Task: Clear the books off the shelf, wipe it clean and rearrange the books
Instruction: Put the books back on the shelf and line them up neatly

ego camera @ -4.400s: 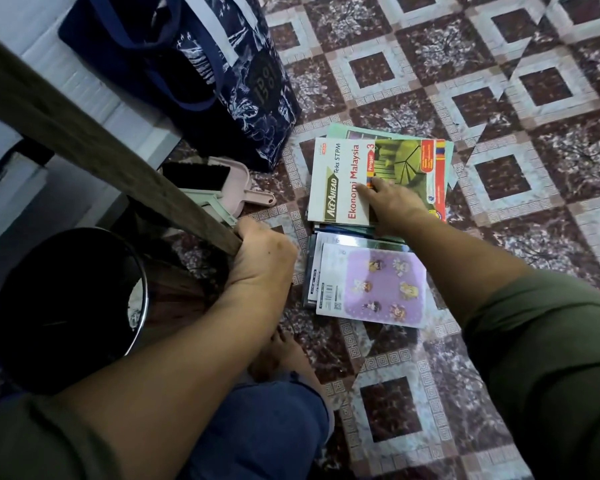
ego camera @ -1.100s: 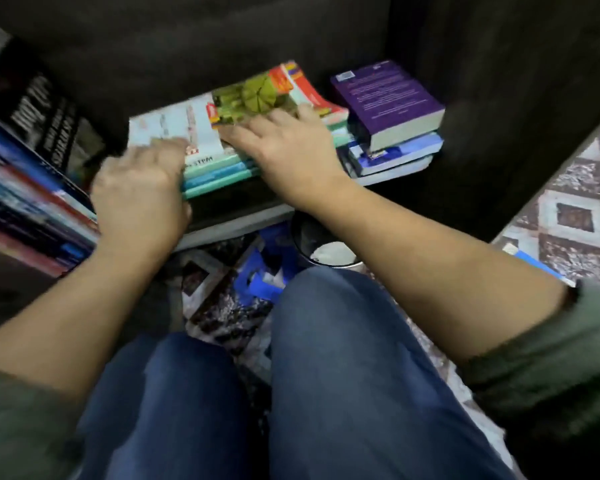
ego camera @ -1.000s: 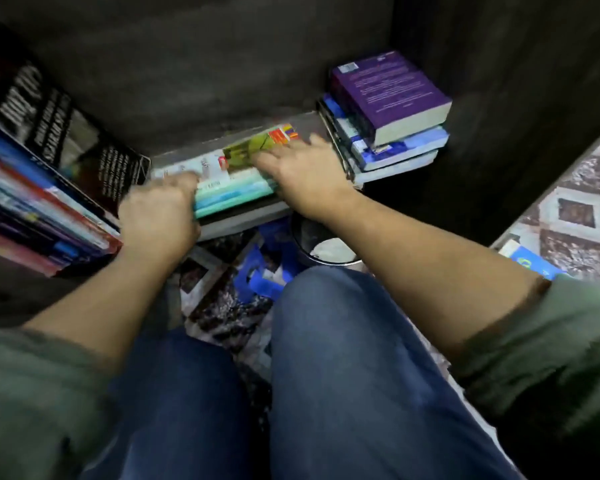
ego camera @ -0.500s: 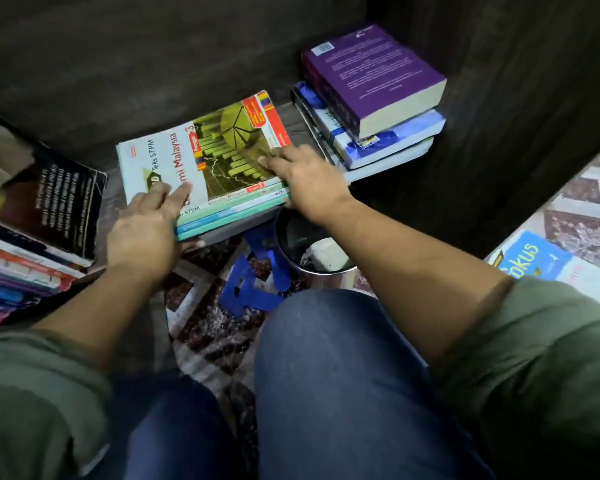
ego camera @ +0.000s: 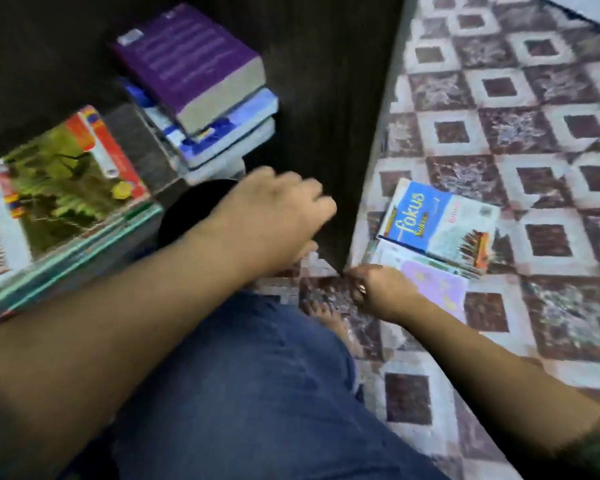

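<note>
The left stack (ego camera: 59,202) and the right stack (ego camera: 201,88) lie on the shelf (ego camera: 142,147), the right one farther. Near, below its edge, seemingly a bin (ego camera: 184,216). Right of the panel (ego camera: 343,98), a floor stack (ego camera: 440,230).

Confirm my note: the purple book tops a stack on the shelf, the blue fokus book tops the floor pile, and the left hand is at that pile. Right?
Wrong hand. In the head view the right hand is at the floor pile; the left hand hangs in front of the shelf. The purple book and fokus book are as noted.
</note>
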`<state>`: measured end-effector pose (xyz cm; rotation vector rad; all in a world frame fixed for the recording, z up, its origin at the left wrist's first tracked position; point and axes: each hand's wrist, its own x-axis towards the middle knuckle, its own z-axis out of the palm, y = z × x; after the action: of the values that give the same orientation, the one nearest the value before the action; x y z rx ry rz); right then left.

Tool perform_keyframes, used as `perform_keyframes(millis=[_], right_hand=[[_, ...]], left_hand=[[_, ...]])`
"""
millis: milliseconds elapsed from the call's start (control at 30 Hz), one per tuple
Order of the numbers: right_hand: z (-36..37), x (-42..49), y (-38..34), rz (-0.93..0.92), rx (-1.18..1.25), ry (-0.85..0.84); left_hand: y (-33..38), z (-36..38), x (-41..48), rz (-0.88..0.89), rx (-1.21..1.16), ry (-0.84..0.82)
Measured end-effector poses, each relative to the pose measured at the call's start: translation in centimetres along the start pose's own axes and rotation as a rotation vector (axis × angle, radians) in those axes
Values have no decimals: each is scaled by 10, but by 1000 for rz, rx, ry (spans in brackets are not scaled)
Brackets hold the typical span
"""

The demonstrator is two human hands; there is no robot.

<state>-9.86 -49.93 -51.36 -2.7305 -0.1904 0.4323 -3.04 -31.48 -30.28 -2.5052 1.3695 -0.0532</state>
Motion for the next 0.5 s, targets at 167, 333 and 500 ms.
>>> perform_keyframes(millis=[167,333,500], right_hand=[[35,-39,79,284,80,-155],[61,-29,130,444,84,-164],[69,7,161,551,63,-142]], left_hand=[[56,44,74,473,224,-31],[71,69,117,369,381,-117],[83,89,139,245,445,-346]])
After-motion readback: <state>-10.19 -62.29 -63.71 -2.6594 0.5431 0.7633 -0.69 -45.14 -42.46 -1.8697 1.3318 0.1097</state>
